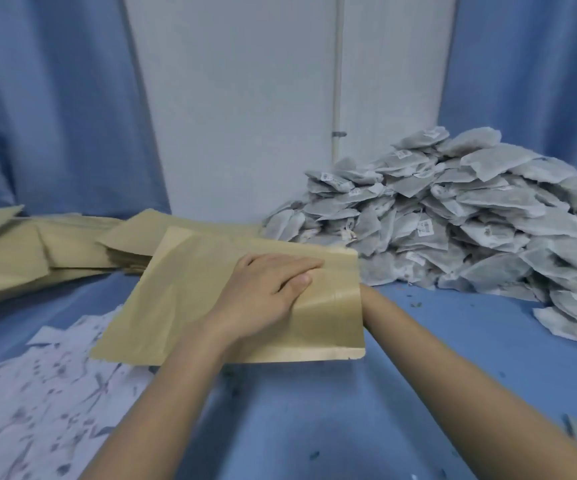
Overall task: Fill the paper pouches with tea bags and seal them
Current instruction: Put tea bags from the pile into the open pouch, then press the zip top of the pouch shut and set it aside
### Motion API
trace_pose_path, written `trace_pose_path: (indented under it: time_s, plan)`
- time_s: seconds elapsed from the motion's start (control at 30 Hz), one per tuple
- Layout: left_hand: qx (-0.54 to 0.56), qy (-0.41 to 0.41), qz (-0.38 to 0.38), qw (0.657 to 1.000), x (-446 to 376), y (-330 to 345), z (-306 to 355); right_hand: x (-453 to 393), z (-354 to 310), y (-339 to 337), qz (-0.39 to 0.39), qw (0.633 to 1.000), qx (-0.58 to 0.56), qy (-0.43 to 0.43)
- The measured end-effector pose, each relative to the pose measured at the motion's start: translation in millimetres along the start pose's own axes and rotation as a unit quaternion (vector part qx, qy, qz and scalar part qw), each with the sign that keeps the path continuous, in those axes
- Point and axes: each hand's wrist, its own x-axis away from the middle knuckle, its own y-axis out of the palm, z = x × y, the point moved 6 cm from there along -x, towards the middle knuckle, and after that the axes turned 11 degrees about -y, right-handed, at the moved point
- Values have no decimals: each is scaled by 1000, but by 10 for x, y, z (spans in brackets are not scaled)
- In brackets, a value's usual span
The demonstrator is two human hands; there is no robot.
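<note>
The left hand [266,289] is pressing flat-fingered on one paper pouch [183,299] at centre. The right hand is probably inside it; its grip cannot be told. Filling is just starting: the tea bags [453,216] are lying piled far right, the spare pouches [37,251] stacked far left.

A blue-covered worktop [418,341] carries a heap of tea bags [453,220] at two o'clock, stacked paper pouches [55,247] at ten, and printed white paper [37,393] at eight.
</note>
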Motion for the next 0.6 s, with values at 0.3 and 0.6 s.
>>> trace_pose_path:
  time_s: [0.3, 0.6]
  plan:
    - [87, -151, 110, 979, 761, -677, -1510, -604, -995, 1556, -142, 971, -190, 16]
    - [188, -260, 99, 942, 1045, -799, -2572, -1023, -1347, 2139, -84, 977, -104, -166]
